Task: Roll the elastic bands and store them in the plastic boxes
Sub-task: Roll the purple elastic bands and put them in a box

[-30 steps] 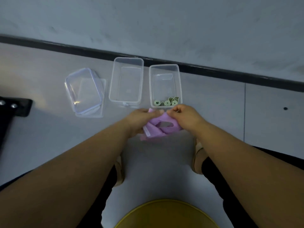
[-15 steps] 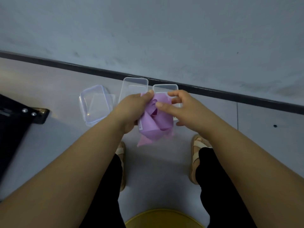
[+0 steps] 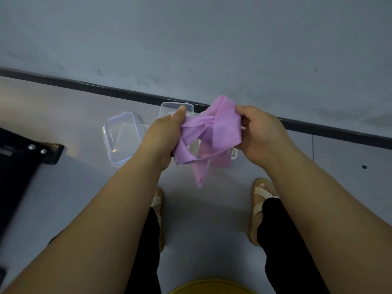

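A crumpled purple elastic band [image 3: 214,134] hangs in the air between both hands, above the floor. My left hand [image 3: 163,134] grips its left end with thumb and curled fingers. My right hand [image 3: 261,132] pinches its upper right part. Behind the band, a clear plastic box [image 3: 169,106] shows only its far rim near the wall. A second clear box [image 3: 234,153] is almost fully hidden by the band; only a corner peeks out. Its contents cannot be seen.
Two clear lids [image 3: 122,137] lie stacked on the floor left of the boxes. A black metal foot [image 3: 45,151] sits at far left. A dark skirting strip [image 3: 318,129] runs along the wall. My sandalled feet [image 3: 259,200] and a yellow stool [image 3: 212,287] are below.
Both hands lifted the purple band from the floor in front of the boxes up into the air, then drew apart so the band spread wider. The camera tilted upward.
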Action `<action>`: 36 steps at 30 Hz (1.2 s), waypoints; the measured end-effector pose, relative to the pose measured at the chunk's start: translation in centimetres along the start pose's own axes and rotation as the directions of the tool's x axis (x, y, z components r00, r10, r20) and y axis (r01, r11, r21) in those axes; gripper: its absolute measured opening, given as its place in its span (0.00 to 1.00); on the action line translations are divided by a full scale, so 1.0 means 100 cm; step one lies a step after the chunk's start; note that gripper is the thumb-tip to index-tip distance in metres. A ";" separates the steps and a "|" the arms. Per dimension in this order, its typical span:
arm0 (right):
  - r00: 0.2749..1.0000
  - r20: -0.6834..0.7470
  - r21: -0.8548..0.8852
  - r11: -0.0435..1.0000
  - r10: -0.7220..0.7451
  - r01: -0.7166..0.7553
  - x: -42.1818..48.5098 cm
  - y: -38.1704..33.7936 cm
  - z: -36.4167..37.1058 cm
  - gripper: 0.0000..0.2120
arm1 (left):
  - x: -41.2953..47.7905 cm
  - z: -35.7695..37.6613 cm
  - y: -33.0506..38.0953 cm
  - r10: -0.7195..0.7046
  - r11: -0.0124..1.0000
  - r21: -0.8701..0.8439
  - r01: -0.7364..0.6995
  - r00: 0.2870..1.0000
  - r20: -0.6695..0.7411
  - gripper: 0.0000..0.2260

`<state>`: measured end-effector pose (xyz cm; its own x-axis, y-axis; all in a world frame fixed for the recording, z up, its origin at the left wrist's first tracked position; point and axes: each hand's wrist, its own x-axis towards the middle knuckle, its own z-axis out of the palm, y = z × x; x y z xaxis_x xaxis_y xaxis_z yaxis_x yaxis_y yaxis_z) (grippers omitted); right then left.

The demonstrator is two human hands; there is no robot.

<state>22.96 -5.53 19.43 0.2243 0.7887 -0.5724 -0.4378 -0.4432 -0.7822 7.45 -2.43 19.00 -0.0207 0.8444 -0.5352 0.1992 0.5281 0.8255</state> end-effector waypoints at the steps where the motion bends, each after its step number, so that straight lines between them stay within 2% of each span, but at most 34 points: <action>1: 0.999 -0.028 0.037 0.999 0.017 -0.016 0.003 0.001 0.000 0.05 | 0.000 0.000 0.002 0.019 1.000 0.006 -0.019 0.999 0.035 0.16; 4: 0.995 -0.082 0.123 0.992 0.052 -0.042 0.011 0.003 -0.001 0.08 | -0.006 -0.001 0.006 0.113 0.965 0.203 -0.165 0.963 0.243 0.12; 6: 0.994 -0.103 0.158 0.987 0.041 -0.025 0.015 0.003 -0.002 0.09 | -0.007 0.000 0.006 0.140 0.931 0.296 -0.212 0.959 0.247 0.07; 8: 0.988 -0.154 0.145 0.989 0.006 0.017 0.017 0.002 -0.004 0.04 | -0.005 0.002 0.005 0.166 0.943 0.263 -0.205 0.973 0.162 0.06; 9: 0.981 -0.191 0.127 0.991 -0.013 0.038 0.018 0.000 -0.007 0.04 | -0.004 0.002 0.004 0.176 0.954 0.222 -0.201 0.976 0.129 0.07; 12: 0.973 -0.229 0.069 0.996 -0.033 0.050 0.022 -0.007 -0.016 0.05 | -0.003 -0.001 0.007 0.156 0.978 0.107 -0.177 0.971 0.180 0.06; 15: 0.992 -0.124 -0.120 0.992 0.013 -0.028 0.022 -0.001 -0.015 0.03 | -0.003 0.000 0.011 0.094 0.983 -0.175 -0.049 0.962 0.256 0.06; 17: 0.998 0.002 -0.225 0.972 0.071 -0.068 0.020 0.007 -0.009 0.13 | -0.003 0.000 0.014 0.060 0.954 -0.300 0.024 0.962 0.267 0.05; 20: 0.967 0.206 -0.239 0.966 0.146 -0.095 0.014 0.013 -0.001 0.21 | -0.002 -0.002 0.017 0.002 0.911 -0.398 0.111 0.962 0.272 0.06; 22: 0.944 0.291 -0.238 0.967 0.155 -0.086 0.013 0.015 0.001 0.23 | 0.001 -0.005 0.019 -0.048 0.897 -0.418 0.141 0.973 0.224 0.06; 24: 0.953 0.289 -0.245 0.969 0.088 -0.015 0.014 0.014 0.000 0.18 | 0.006 -0.010 0.017 -0.061 0.914 -0.386 0.125 0.983 0.174 0.05; 29: 0.982 0.149 -0.256 0.955 -0.116 0.151 0.018 0.004 -0.007 0.06 | 0.012 -0.019 0.013 -0.031 0.973 -0.220 0.065 0.987 0.156 0.05; 32: 0.974 0.118 -0.376 0.899 -0.194 0.225 0.019 0.006 -0.007 0.05 | 0.011 -0.018 0.015 -0.010 0.983 -0.178 0.037 0.989 0.149 0.06; 34: 0.974 0.100 -0.388 0.893 -0.203 0.226 0.019 0.007 -0.006 0.06 | 0.009 -0.016 0.017 -0.026 0.978 -0.203 0.051 0.992 0.122 0.09; 36: 0.967 0.113 -0.426 0.869 -0.227 0.253 0.016 0.005 -0.004 0.07 | 0.006 -0.016 0.019 -0.025 0.974 -0.217 0.067 0.981 0.191 0.11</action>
<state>23.41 -4.66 18.03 0.2174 0.9117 -0.3485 0.0474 -0.3665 -0.9292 6.29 -0.75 20.53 0.1617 0.7985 -0.5799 -0.0202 0.5902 0.8070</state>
